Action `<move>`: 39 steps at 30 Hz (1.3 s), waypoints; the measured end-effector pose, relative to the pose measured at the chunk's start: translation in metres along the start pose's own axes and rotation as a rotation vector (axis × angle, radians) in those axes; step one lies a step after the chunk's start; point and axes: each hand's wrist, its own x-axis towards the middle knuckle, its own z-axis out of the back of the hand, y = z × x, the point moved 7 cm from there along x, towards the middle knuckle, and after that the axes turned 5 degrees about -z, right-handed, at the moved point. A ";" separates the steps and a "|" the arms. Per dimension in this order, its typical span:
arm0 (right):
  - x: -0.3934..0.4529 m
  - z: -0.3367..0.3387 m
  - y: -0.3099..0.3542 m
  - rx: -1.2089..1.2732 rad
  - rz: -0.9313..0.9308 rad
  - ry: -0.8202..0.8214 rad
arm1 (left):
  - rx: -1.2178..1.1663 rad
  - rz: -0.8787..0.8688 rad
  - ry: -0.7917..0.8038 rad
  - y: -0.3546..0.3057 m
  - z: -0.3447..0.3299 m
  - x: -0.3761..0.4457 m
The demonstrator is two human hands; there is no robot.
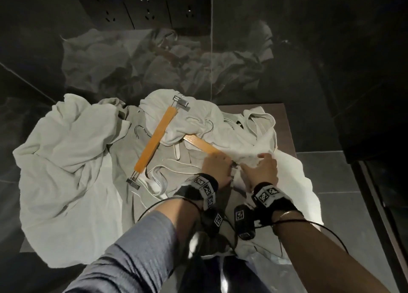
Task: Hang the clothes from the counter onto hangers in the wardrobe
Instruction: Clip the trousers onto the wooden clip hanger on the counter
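Nearest to you, both wrists wore black bands with printed square markers, and thin black cables looped off them over the cloth. Your left hand lay curled down on the near end of the light wooden clip hanger half buried in fabric, its fingers seemingly at the small metal clip there; whether they actually pinched it could not be told. Your right hand, just beside it, had its fingers bent into a fold of the pale grey-white towelling garments, gathering the edge toward that clip.

That hanger's long axis ran from your fingers away and to the left, its metal hook poking up mid-length, so your left hand sat on its near end and any feed of cloth would likely come from the right.

Farther left, a second orange-brown wooden hanger with metal clips at both ends lay free on top of the heap, slanting from near-left to far-right, well apart from both hands.

The dark brown counter showed bare only at the far right corner; cloth overhung its left and near edges. Beyond stood a glossy dark wall reflecting the pile.
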 end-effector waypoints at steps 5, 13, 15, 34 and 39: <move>-0.028 -0.046 -0.008 -0.033 -0.008 0.305 | -0.045 0.093 -0.077 0.026 -0.010 -0.018; 0.006 0.009 0.022 0.075 0.106 -0.055 | -0.173 0.385 -0.114 0.079 0.035 -0.025; 0.016 0.026 0.015 0.059 0.084 -0.111 | -0.333 0.581 -0.237 0.107 0.054 -0.035; 0.018 -0.033 0.007 0.547 -0.173 0.416 | -1.210 0.041 0.343 0.047 0.042 -0.047; -0.010 -0.057 0.023 0.864 -0.287 0.935 | -0.867 -0.042 0.825 0.021 0.000 -0.062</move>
